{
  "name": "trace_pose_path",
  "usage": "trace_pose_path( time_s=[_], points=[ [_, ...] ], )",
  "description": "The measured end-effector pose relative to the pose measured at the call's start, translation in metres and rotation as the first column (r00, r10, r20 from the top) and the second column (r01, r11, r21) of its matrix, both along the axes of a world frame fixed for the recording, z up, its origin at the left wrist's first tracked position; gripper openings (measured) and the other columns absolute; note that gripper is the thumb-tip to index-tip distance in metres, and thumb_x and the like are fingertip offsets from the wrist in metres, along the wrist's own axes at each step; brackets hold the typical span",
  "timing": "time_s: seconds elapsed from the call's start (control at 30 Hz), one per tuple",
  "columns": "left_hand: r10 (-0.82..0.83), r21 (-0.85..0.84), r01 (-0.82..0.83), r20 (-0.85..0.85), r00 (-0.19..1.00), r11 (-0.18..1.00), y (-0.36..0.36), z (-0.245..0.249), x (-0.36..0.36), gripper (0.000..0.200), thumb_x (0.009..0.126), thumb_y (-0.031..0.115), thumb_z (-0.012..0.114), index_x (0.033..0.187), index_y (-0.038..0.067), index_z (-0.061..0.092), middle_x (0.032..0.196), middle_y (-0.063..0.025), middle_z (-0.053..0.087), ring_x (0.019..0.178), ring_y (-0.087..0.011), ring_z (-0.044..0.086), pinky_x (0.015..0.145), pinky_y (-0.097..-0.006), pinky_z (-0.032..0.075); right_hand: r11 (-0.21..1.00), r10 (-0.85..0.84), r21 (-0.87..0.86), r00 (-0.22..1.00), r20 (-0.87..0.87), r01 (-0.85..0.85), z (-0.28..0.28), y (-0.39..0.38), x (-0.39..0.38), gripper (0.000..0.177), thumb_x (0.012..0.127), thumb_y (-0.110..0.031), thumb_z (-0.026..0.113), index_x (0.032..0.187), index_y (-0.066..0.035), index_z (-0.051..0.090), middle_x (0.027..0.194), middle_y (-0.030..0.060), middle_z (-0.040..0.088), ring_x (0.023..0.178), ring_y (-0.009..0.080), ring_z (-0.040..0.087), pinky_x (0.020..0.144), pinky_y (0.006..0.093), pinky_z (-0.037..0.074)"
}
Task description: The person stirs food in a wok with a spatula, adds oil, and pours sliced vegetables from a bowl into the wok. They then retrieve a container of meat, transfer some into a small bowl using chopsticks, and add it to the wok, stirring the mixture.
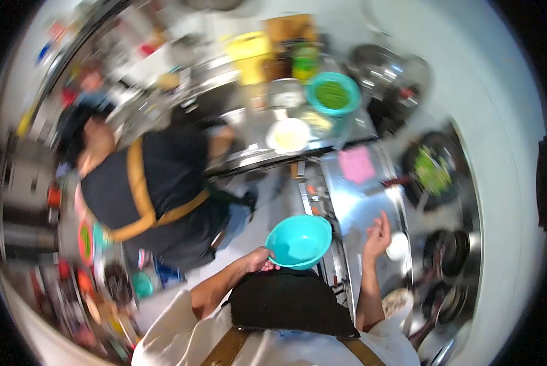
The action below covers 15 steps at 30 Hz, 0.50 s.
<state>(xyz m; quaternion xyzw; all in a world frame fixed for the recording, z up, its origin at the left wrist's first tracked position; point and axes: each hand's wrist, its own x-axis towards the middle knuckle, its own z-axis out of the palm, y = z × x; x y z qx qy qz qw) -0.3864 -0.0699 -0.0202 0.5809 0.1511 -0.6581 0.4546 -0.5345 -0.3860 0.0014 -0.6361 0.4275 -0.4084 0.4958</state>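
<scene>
My left hand [262, 260] grips the rim of a turquoise plastic basin [301, 241] in front of my dark apron. Nothing shows inside the basin. Fingers apart, my right hand [378, 235] hovers over the steel stove top [362, 204] and holds nothing. Close beside it is a small white bowl [398, 246]. Farther along the stove, a pan [432, 171] holds chopped green vegetables [432, 169], its handle reaching toward the steel surface. A pink cloth [357, 165] lies flat on that surface.
A co-worker in a dark apron [157, 189] bends over the sink counter at left. Another turquoise basin [332, 94] with greens, a white bowl [288, 135] and a yellow container [249, 56] stand on the back counter. Dark pans [445, 252] line the right side.
</scene>
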Motion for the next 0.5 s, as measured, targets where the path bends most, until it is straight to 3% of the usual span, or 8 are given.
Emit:
trace_pose_path(
  time_s=[0.07,0.23,0.33,0.4,0.43,0.5],
  points=[
    [0.084,0.064,-0.072,-0.195,0.977,0.995,0.039,-0.002,-0.007,0.017,0.086,0.017,0.044,0.087,0.002,0.053,0.073,-0.0111,0.062,0.048,-0.01,0.045,0.043,-0.0226,0.037,0.986,0.165,0.025,0.986,-0.019,-0.165,0.008,0.014,0.031,0.036,0.088,0.002,0.042,0.12,-0.002,0.059,0.084,0.0011,0.053,0.061,0.0069,0.047,0.052,0.0211,0.039],
    [0.411,0.104,-0.397,-0.241,0.879,0.912,0.156,-0.008,-0.049,0.015,0.085,0.017,0.046,0.08,0.004,0.051,0.071,-0.0097,0.06,0.042,-0.0055,0.04,0.035,-0.0183,0.031,0.871,0.49,-0.017,0.87,-0.053,-0.491,-0.002,0.061,0.101,0.031,0.093,-0.006,0.045,0.122,-0.002,0.056,0.084,0.0006,0.052,0.056,0.0061,0.045,0.05,0.0204,0.037],
    [0.556,0.165,-0.536,-0.368,0.745,0.828,0.247,-0.032,-0.091,0.014,0.082,0.017,0.051,0.079,0.003,0.051,0.067,-0.0082,0.058,0.041,-0.0059,0.042,0.034,-0.0178,0.033,0.78,0.62,0.052,0.781,0.078,-0.624,0.003,0.108,0.132,0.032,0.093,-0.01,0.048,0.123,-0.001,0.055,0.078,-0.0005,0.055,0.054,0.0025,0.044,0.044,0.0172,0.034],
    [0.71,0.223,-0.674,-0.193,0.677,0.704,0.297,-0.001,-0.112,0.014,0.08,0.016,0.053,0.08,0.002,0.052,0.066,-0.0096,0.057,0.04,-0.0066,0.041,0.035,-0.0179,0.033,0.736,0.673,0.079,0.739,0.021,-0.672,-0.004,0.13,0.143,0.032,0.093,-0.011,0.048,0.123,-0.002,0.055,0.076,-0.0011,0.054,0.052,0.0022,0.043,0.043,0.0171,0.033],
    [0.741,0.22,-0.709,-0.166,0.65,0.67,0.331,-0.003,-0.124,0.015,0.08,0.016,0.053,0.08,0.001,0.052,0.066,-0.0106,0.058,0.04,-0.0066,0.042,0.035,-0.0184,0.034,0.72,0.68,0.149,0.732,0.045,-0.678,0.008,0.153,0.147,0.032,0.093,-0.011,0.048,0.123,-0.002,0.054,0.075,-0.0013,0.054,0.051,0.0024,0.042,0.042,0.017,0.032],
    [0.805,0.228,-0.773,-0.127,0.579,0.592,0.411,-0.018,-0.153,0.017,0.08,0.016,0.052,0.082,-0.001,0.054,0.069,-0.0132,0.06,0.041,-0.0082,0.044,0.036,-0.0197,0.037,0.725,0.68,0.156,0.733,-0.002,-0.671,-0.022,0.165,0.154,0.032,0.093,-0.007,0.047,0.123,-0.003,0.054,0.078,-0.0001,0.055,0.049,0.0037,0.042,0.041,0.018,0.033]
  ],
)
